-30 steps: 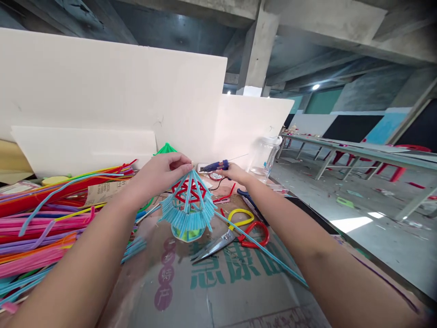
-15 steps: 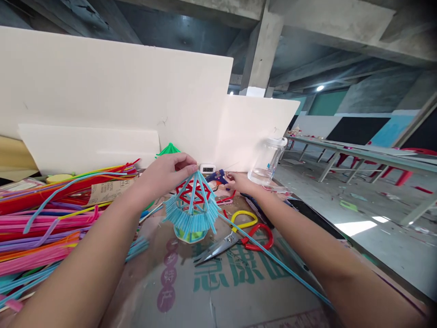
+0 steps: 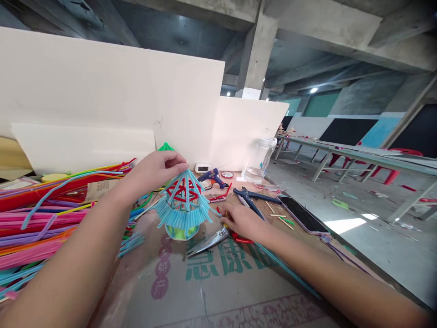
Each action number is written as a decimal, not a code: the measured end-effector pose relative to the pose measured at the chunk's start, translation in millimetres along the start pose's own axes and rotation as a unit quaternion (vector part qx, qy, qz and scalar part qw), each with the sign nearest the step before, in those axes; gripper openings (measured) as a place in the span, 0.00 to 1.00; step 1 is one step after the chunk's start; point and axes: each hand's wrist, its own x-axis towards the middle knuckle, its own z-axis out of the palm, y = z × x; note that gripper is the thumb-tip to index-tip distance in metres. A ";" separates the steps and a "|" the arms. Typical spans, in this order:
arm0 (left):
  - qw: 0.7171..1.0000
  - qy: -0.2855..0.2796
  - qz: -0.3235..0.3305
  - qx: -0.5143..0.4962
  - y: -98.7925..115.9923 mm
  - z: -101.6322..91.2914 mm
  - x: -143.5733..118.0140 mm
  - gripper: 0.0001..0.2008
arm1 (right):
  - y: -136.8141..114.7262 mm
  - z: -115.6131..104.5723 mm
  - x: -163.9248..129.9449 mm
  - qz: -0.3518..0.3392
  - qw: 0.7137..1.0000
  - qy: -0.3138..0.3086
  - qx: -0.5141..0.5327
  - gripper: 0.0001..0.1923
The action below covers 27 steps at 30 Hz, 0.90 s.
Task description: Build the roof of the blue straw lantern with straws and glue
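Note:
My left hand (image 3: 159, 171) pinches the peak of a small pavilion model (image 3: 184, 214) made of light-blue and red pipe cleaners. The model stands upright on the cardboard (image 3: 177, 300), its fringed blue eave above a yellow-green base. My right hand (image 3: 242, 221) is low over the handles of the scissors (image 3: 213, 239), fingers curled together. It hides the yellow handle and part of the red one; what its fingers grip, if anything, is hidden. A long light-blue pipe cleaner (image 3: 290, 271) runs beneath that hand and forearm. The scissors' blades point left, near the model's base.
Bundles of coloured pipe cleaners (image 3: 37, 223) fill the left side. Behind are a glue gun (image 3: 213, 177), a small digital clock (image 3: 202, 168) and a green peaked piece (image 3: 165, 146). Pliers (image 3: 256, 196), a phone (image 3: 302, 214) and a clear water bottle (image 3: 259, 159) stand or lie to the right.
My right hand has come back from beside the glue gun to the scissors' handles, uncovering the pliers and phone. My left hand keeps its pinch on the model's peak. The view has shifted slightly.

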 end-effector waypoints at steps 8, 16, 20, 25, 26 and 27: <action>1.000 -0.009 0.017 -0.005 -4.7 0.2 1.2 0.17 | 4.3 -12.3 7.4 0.033 0.975 0.085 0.203 0.06; 1.000 -0.005 0.026 -0.014 -6.9 1.6 2.2 0.16 | -85.3 -59.5 16.9 -0.042 0.898 0.138 0.417 0.09; 1.000 -0.007 0.027 -0.011 -6.4 1.6 2.8 0.16 | -94.4 -56.1 24.2 -0.034 0.915 0.168 0.364 0.09; 1.000 -0.004 0.025 0.000 -4.4 1.1 3.1 0.16 | -94.5 -37.2 19.3 -0.062 0.947 0.160 0.272 0.11; 1.000 -0.003 0.023 0.000 -4.5 1.0 3.0 0.16 | -95.0 -34.3 18.0 -0.065 0.950 0.151 0.265 0.11; 1.000 -0.003 0.022 -0.002 -4.7 0.9 2.9 0.16 | -95.4 -31.9 17.1 -0.065 0.952 0.145 0.261 0.12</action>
